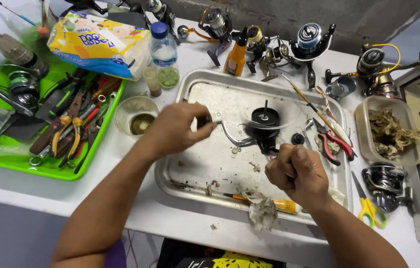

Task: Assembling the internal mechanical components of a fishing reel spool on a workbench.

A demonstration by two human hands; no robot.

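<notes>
Black spinning fishing reel sits over middle of dented metal tray, spool axis pointing up, crank arm running left. Left hand pinches the handle knob, mostly hidden; right hand fisted around reel foot, grip unclear. Spinning part blurred. Green plastic tray far left holds pliers; clear tub right holds dry brown debris.

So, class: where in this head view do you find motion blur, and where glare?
Head view: the black fishing reel over the shiny metal tray smears into a blurred arc; left hand and right hand stay fairly sharp; soft glare whitens the tray floor; shadows are faint.
</notes>
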